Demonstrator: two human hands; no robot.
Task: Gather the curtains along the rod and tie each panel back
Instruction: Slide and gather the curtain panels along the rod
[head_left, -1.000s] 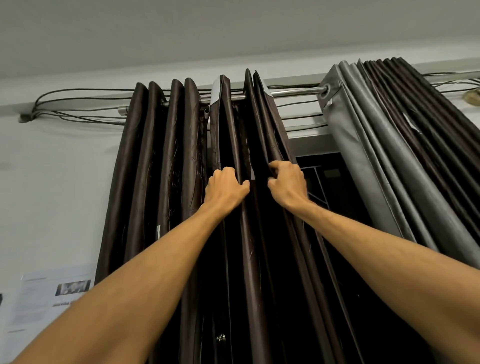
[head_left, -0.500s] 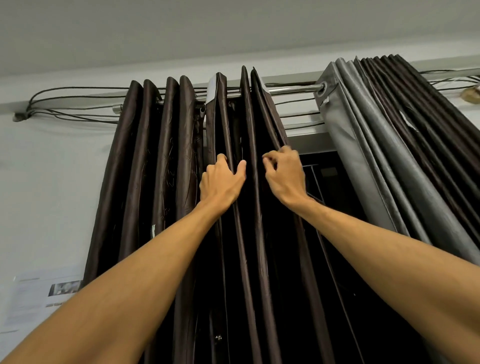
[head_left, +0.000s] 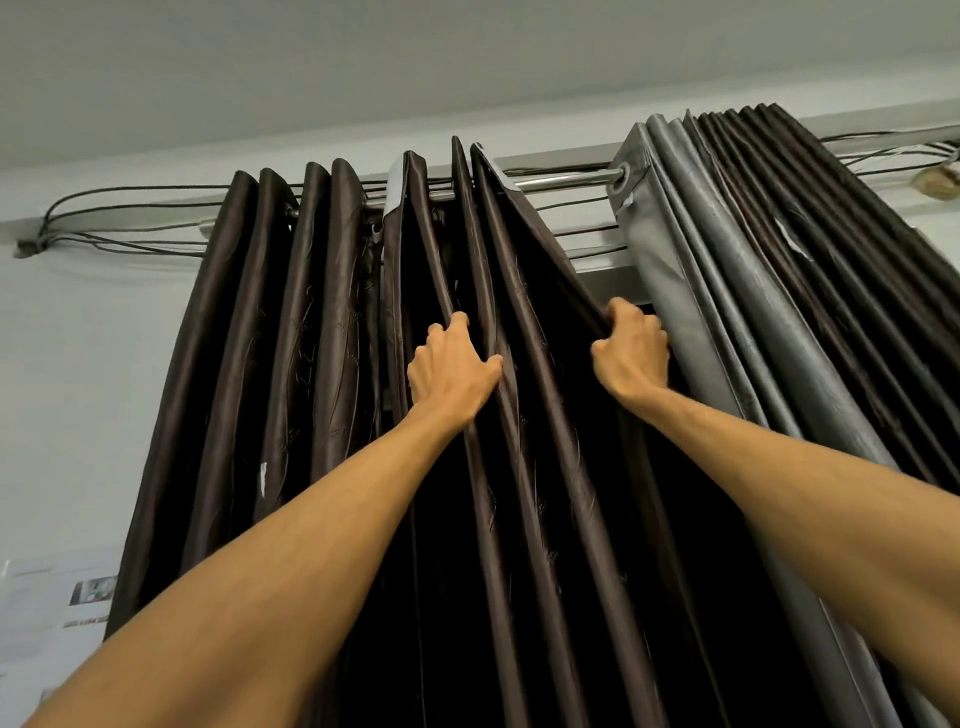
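Under the rod (head_left: 563, 181), the brown curtain (head_left: 311, 322) hangs bunched toward its left end. The left hand (head_left: 452, 376) curls its fingers round one pleat, steadying it. The right hand (head_left: 631, 358) grips the free edge just beside the grey curtain (head_left: 727, 291), likely to fold it inward.

Single wide-angle head view. Looks up from below toward rod (head_left: 563, 181) and ceiling (head_left: 467, 62), close to brown curtain (head_left: 322, 338). Grey curtain (head_left: 727, 291) right, wall (head_left: 78, 364) left. Left forearm (head_left: 270, 571), right forearm (head_left: 831, 493) enter from near bottom corners.
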